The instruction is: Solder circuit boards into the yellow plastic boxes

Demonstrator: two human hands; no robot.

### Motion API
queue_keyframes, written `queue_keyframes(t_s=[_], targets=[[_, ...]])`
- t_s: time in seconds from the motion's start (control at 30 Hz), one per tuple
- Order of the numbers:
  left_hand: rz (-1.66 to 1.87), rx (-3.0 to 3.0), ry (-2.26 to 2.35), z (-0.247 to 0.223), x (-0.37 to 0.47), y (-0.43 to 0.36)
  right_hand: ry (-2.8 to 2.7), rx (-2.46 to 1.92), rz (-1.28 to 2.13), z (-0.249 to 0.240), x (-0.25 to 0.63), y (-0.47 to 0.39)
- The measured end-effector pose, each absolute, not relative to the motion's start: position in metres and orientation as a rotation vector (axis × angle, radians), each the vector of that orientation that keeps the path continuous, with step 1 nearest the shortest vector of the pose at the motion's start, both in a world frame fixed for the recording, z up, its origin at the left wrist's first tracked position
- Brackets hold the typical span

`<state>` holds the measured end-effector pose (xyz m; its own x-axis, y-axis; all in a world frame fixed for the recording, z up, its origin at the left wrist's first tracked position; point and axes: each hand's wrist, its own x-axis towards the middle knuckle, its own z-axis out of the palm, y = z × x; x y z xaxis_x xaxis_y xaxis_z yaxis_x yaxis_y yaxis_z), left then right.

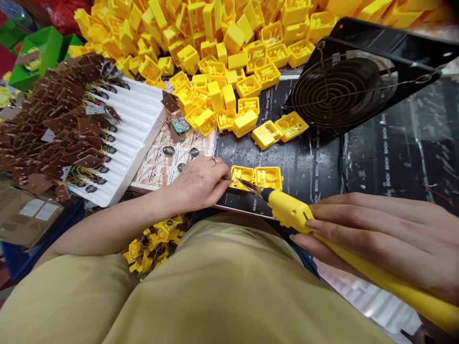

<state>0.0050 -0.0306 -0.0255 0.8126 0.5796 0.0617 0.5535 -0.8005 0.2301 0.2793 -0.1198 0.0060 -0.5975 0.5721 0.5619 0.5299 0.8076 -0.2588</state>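
Near the bench's front edge lie two yellow case halves (268,177) side by side, their insides facing up. My left hand (202,181) is closed at the left end of the left half, thumb and fingers pinched; whether something small is between them is hidden. In my right hand (380,234) is a yellow-handled tool (290,208) with a black collar and a thin metal tip, its fingers wrapped along the handle. The tip reaches into the left case half, close to my left fingertips.
A large heap of yellow cases (215,28) fills the back. A black fan (333,91) stands back right. At left, brown circuit boards (53,124) with wired discs lie on white foam (138,124). Loose black discs (168,150) lie beside my left hand.
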Motion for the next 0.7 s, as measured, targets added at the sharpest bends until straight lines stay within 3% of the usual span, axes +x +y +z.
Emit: queue_keyframes(t_s=[0.6,0.7], targets=[[-0.019,2.795,0.872,-0.0176,0.0084,-0.0252,-2.348,-0.753,0.212,0.0103,0.2760,-0.1146],[-0.041,2.791,0.877,-0.0164,0.0096,-0.0248,-2.175,-0.935,0.244,0.0057,0.2796,-0.1206]])
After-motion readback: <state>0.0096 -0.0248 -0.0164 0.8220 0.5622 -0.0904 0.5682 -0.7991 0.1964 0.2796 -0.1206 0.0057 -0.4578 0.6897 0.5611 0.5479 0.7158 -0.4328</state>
